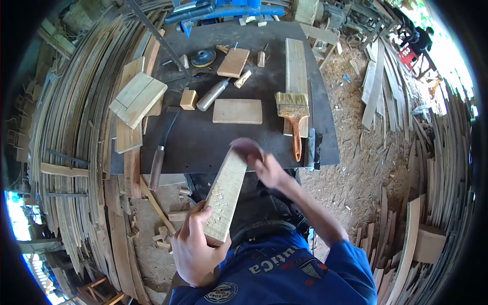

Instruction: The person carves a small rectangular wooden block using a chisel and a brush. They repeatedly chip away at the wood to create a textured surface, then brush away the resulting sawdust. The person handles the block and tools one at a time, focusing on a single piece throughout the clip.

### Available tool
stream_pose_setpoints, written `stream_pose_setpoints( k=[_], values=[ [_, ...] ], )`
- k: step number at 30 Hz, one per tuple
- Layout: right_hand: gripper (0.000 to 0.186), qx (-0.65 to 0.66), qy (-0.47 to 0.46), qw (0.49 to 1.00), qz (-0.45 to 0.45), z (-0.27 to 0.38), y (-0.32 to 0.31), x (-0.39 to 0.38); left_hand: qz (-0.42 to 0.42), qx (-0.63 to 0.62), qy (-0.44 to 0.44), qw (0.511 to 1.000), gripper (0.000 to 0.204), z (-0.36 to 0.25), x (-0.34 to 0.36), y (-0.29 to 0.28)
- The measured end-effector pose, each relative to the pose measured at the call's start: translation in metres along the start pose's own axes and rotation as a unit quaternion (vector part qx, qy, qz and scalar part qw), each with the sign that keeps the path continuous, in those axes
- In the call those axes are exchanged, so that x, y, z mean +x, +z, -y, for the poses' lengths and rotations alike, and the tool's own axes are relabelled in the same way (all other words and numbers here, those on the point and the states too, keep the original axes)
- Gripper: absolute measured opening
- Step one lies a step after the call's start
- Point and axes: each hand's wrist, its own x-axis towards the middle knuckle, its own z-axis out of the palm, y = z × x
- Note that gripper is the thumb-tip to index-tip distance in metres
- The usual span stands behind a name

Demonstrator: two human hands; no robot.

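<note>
My left hand [195, 244] is wrapped round the near end of a long pale wooden block [226, 188], which slants up and away from my body. Its upper face is rough and flaked near my thumb. At the block's far end, my right hand [268, 170] grips a curved brown sheet [246, 146] that looks like sandpaper. The sheet bends over the block's top edge, and motion blurs it. Beyond lies a flat wooden piece [237, 111] on the dark table [203, 137]. A wide paintbrush [293, 114] rests on a board to its right.
A sickle-like blade with a wooden handle [157, 168] overhangs the table's front left edge. Further back are a chisel-like tool [213, 94], a wooden cube [189, 99], a black disc tool [203, 57] and a blue clamp [218, 12]. Stacked planks [76, 101] line both sides.
</note>
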Motion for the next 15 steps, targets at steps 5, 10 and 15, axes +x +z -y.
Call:
stream_pose_setpoints(
  k=[5,10,15],
  values=[
    [0.035,-0.098,-0.249,0.963,0.024,0.028,0.026,-0.017,-0.011,0.002,0.016,1.000,0.049,0.000,0.003,0.001],
    [0.036,0.029,-0.083,0.996,-0.033,-0.008,-0.002,0.014,-0.007,-0.006,0.004,1.000,0.049,-0.003,0.004,0.001],
    [0.038,0.061,-0.151,0.986,0.028,0.016,0.028,-0.011,-0.015,-0.004,-0.030,0.999,0.046,-0.006,0.002,0.001]
  ],
)
